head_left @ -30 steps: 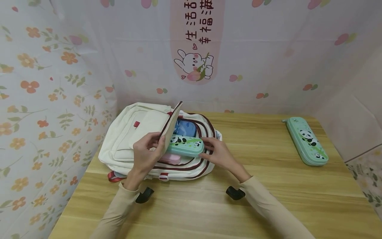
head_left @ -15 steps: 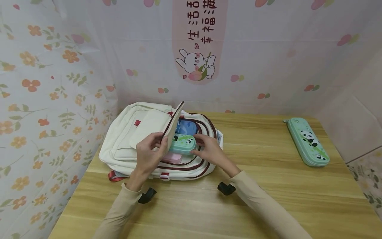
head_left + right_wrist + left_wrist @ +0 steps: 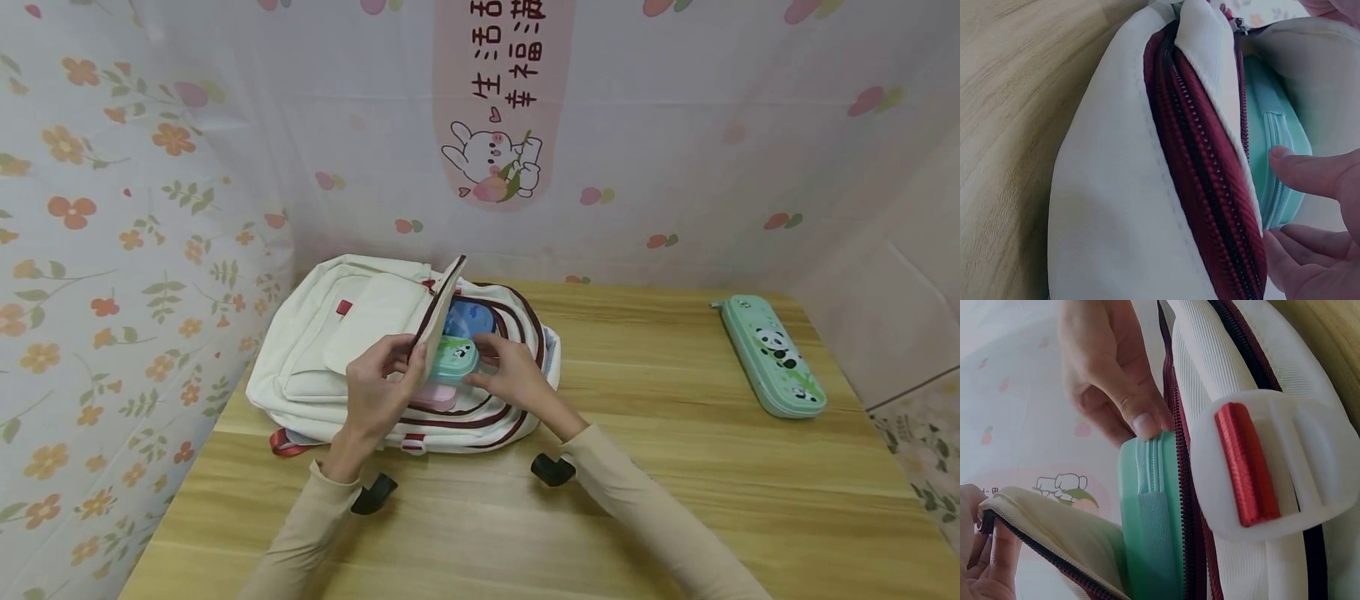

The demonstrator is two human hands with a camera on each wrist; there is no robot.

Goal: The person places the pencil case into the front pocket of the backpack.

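A white backpack [image 3: 300,354] with dark red zips lies on the table, its front pocket unzipped. My left hand [image 3: 378,383] pinches the pocket's raised flap [image 3: 441,307] by its zipped edge. At the mouth of the pocket, my right hand [image 3: 513,375] holds the end of a mint green panda pencil case [image 3: 454,358]. Thumb and fingers sit on its zipped end in the right wrist view, where the case [image 3: 1285,134] is mostly inside. Its far part is hidden behind the flap. Beside it in the pocket are a blue case [image 3: 471,320] and a pink case [image 3: 435,396].
A second mint green panda pencil case [image 3: 776,354] lies at the right of the wooden table [image 3: 637,358]. Patterned cloth [image 3: 645,150] hangs behind and at the left. A white buckle with a red strap [image 3: 1247,465] is at the backpack's near side.
My right hand has moved left, and the panda pencil case has slid deeper into the pocket, with less of it showing. The left hand keeps holding the flap up.
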